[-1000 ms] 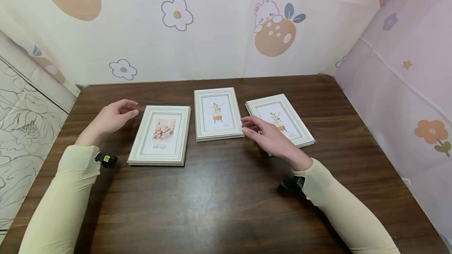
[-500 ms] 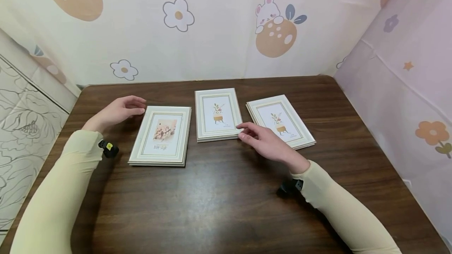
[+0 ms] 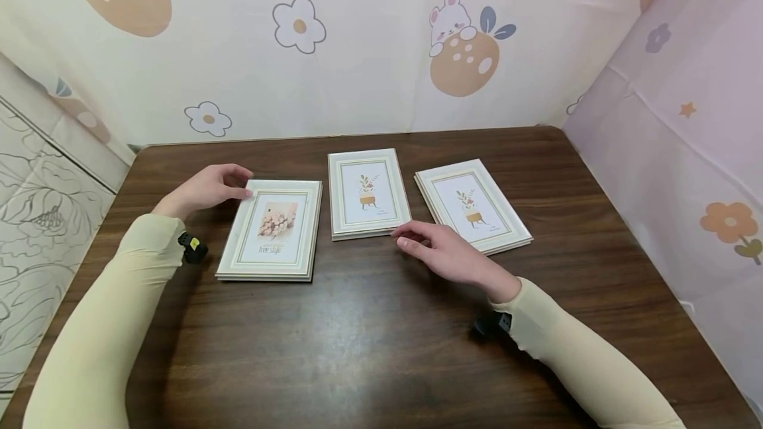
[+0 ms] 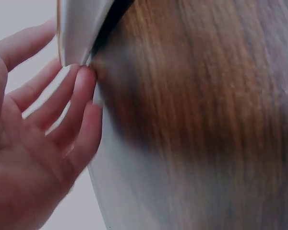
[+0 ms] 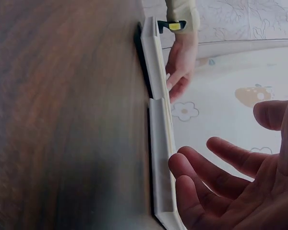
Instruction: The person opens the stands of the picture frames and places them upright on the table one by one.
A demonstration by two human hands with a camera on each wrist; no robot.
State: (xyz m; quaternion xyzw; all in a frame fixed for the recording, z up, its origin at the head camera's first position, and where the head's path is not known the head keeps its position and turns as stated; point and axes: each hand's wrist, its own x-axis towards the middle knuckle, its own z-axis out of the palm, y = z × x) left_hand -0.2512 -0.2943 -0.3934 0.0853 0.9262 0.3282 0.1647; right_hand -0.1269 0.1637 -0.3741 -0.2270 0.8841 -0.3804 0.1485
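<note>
— What is seen on the dark wooden table [image 3: 346,349]?

— The white middle frame [image 3: 368,192] is laid face up. Just left of it, the left frame [image 3: 269,234], lettered "free style", is placed; just right of it, the right frame [image 3: 473,207] is set askew.

— And how are the fingers held?

— On the corner farthest from the middle frame, the left frame is touched by the left hand [image 3: 208,187], its fingers softly curved. At the middle frame's near right corner, the right hand [image 3: 447,250] is poised, fingers loosely bent, spread from the thumb; whether contact is made cannot be told.
</note>
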